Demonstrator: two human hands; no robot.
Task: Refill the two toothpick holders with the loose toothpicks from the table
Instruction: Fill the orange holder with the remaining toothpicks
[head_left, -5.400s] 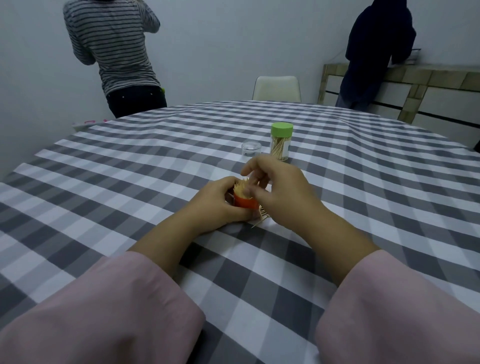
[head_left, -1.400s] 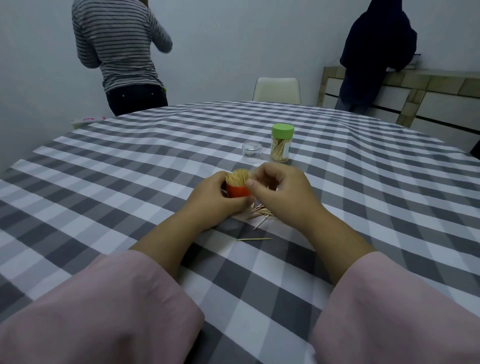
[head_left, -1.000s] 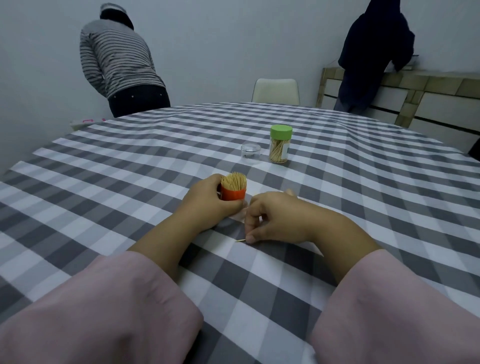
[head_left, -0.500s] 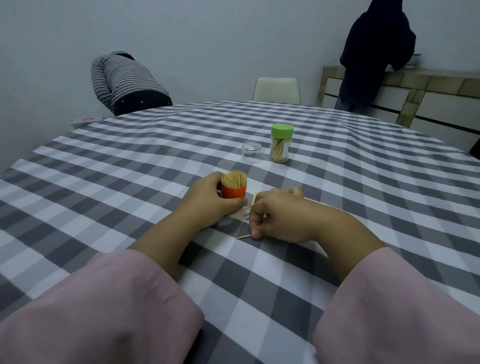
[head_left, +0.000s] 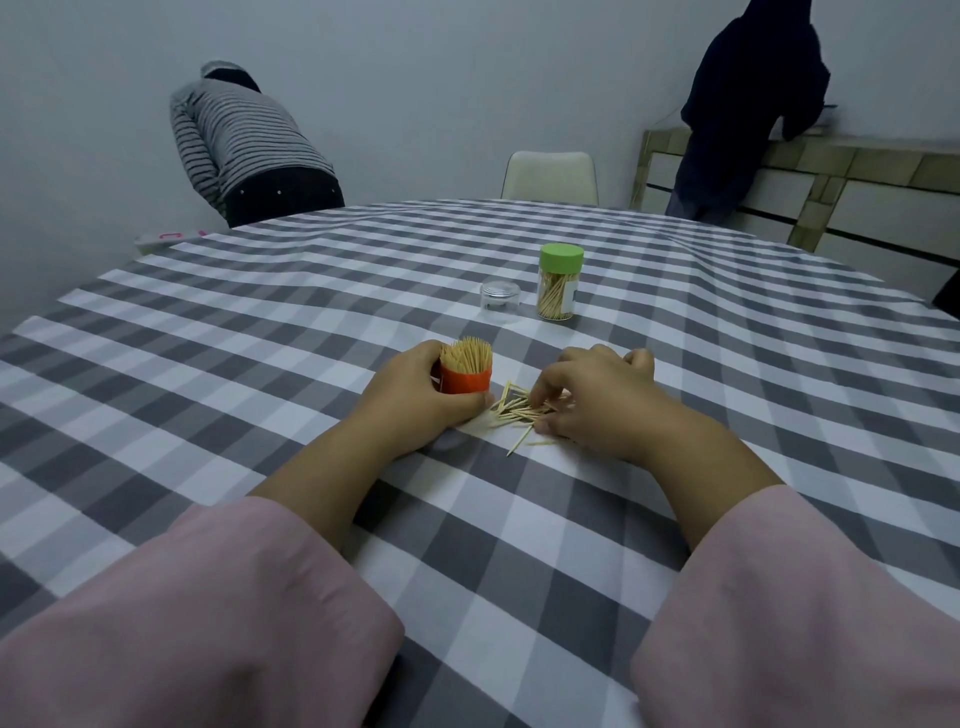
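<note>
Many loose toothpicks — light, stiff, slippery; my right hand pinches their middles; left hand grips the orange holder.

Two toothpick holders: an orange one packed full and a green-capped one. One clear lid. One heap of loose toothpicks, too many and tangled to count. Two hands, left and right. Two bystanders: striped top, dark top. One chair.
</note>
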